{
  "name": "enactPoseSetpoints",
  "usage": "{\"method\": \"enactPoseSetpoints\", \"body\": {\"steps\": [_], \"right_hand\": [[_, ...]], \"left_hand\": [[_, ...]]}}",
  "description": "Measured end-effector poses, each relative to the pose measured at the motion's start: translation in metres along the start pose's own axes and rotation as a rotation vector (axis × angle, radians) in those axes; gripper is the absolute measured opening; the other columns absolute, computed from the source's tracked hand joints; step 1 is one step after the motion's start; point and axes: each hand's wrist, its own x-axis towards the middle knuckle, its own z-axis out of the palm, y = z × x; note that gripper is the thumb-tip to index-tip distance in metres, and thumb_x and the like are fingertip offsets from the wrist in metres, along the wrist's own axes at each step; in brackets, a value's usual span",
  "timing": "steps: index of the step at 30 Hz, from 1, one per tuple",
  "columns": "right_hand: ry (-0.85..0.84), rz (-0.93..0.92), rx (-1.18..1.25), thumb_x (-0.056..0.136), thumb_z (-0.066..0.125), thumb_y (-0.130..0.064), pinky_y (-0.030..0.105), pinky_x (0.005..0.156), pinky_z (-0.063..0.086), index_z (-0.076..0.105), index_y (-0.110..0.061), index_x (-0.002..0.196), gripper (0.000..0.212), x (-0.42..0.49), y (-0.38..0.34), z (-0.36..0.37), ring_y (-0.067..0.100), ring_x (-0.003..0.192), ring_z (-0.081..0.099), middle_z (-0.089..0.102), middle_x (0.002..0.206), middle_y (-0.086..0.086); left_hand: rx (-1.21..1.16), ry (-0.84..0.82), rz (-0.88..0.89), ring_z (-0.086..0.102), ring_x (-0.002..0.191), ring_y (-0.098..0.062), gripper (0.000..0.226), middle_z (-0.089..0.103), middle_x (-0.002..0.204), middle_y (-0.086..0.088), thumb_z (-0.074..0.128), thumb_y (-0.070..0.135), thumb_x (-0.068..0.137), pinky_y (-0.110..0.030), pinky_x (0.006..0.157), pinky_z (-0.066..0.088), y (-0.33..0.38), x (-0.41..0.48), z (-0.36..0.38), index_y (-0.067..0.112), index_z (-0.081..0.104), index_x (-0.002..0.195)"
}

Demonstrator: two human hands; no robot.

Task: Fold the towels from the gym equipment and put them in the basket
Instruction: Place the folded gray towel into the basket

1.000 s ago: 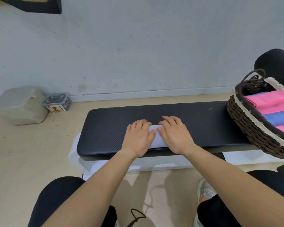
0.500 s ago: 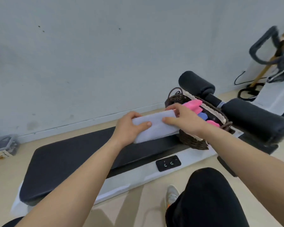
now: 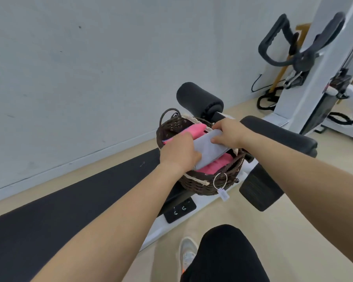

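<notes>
A folded white towel (image 3: 209, 150) lies across the top of the dark wicker basket (image 3: 204, 185), which stands on the far end of the black padded bench (image 3: 69, 198). My left hand (image 3: 178, 152) grips the towel's near end, and my right hand (image 3: 228, 132) grips its far end. Under the white towel the basket holds folded pink towels (image 3: 196, 129), with another pink towel (image 3: 216, 163) at the front. A sliver of blue towel (image 3: 165, 141) shows beside my left hand.
Black foam rollers (image 3: 199, 99) of the bench stand behind the basket, and a long black pad (image 3: 279, 135) lies to its right. A white gym machine with black handles (image 3: 302, 51) fills the right corner. My knee (image 3: 226, 255) and shoe (image 3: 188, 253) are below.
Both hands lifted the folded white towel off the bench and carried it right, onto the basket. My view swung right with them.
</notes>
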Motion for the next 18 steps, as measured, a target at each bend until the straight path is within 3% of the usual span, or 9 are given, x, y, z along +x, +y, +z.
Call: {"method": "enactPoseSetpoints", "body": {"steps": [3,5,7,9,11,13,15,18], "right_hand": [[-0.049,-0.041,-0.114,0.087,0.070,-0.031,0.037,0.091,0.050,0.067,-0.009,0.120,0.040,0.016,0.002,0.010,0.028,0.109,0.061,0.067,0.123,0.007],[-0.059,-0.089,-0.154,0.087,0.072,-0.030,0.028,0.088,0.043,0.062,-0.013,0.129,0.046,0.023,0.004,0.014,0.027,0.114,0.057,0.063,0.126,0.004],[-0.039,-0.173,-0.188,0.085,0.074,-0.031,0.032,0.091,0.042,0.052,-0.020,0.136,0.057,0.026,0.007,0.017,0.028,0.118,0.052,0.052,0.132,0.005],[0.031,-0.315,-0.369,0.082,0.077,-0.034,0.040,0.098,0.045,0.038,-0.029,0.146,0.075,0.027,0.012,0.018,0.028,0.123,0.044,0.039,0.145,0.001],[0.082,-0.464,-0.549,0.080,0.078,-0.036,0.043,0.106,0.042,0.022,-0.035,0.155,0.093,0.029,0.013,0.018,0.027,0.133,0.034,0.027,0.159,-0.005],[0.038,-0.525,-0.634,0.084,0.073,-0.036,0.042,0.110,0.038,0.026,-0.036,0.155,0.085,0.033,0.010,0.018,0.023,0.142,0.028,0.027,0.161,-0.011],[-0.048,-0.536,-0.689,0.090,0.066,-0.038,0.041,0.107,0.039,0.043,-0.036,0.146,0.061,0.037,0.009,0.018,0.019,0.140,0.033,0.042,0.153,-0.013],[-0.095,-0.456,-0.637,0.089,0.066,-0.038,0.042,0.097,0.045,0.044,-0.033,0.142,0.057,0.038,0.007,0.017,0.021,0.124,0.047,0.057,0.133,-0.006]], "left_hand": [[0.279,0.070,0.068,0.056,0.094,-0.028,0.020,0.059,0.103,-0.003,0.061,0.026,0.083,-0.035,0.071,0.043,-0.007,0.007,0.015,0.018,0.066,0.100],[0.395,0.140,0.112,0.047,0.112,-0.029,0.033,0.054,0.121,-0.006,0.065,0.031,0.082,-0.039,0.085,0.041,-0.015,0.011,0.026,0.019,0.064,0.113],[0.379,0.186,0.112,0.038,0.129,-0.031,0.054,0.046,0.136,-0.008,0.069,0.040,0.080,-0.043,0.103,0.036,-0.022,0.016,0.030,0.019,0.053,0.128],[0.354,0.114,0.104,0.032,0.140,-0.029,0.065,0.041,0.146,-0.007,0.063,0.049,0.084,-0.048,0.115,0.025,-0.031,0.023,0.034,0.018,0.042,0.138],[0.363,-0.006,0.117,0.034,0.140,-0.027,0.062,0.042,0.147,-0.005,0.050,0.053,0.093,-0.052,0.119,0.017,-0.039,0.030,0.036,0.017,0.039,0.142],[0.422,-0.132,0.152,0.037,0.138,-0.026,0.055,0.045,0.146,-0.007,0.036,0.051,0.098,-0.054,0.118,0.016,-0.041,0.034,0.037,0.019,0.042,0.143],[0.484,-0.207,0.183,0.044,0.131,-0.029,0.051,0.049,0.141,-0.008,0.031,0.050,0.100,-0.050,0.110,0.028,-0.040,0.038,0.036,0.021,0.048,0.139],[0.438,-0.222,0.160,0.055,0.103,-0.026,0.042,0.061,0.122,-0.002,0.040,0.052,0.097,-0.036,0.077,0.040,-0.036,0.047,0.029,0.027,0.058,0.126]]}}
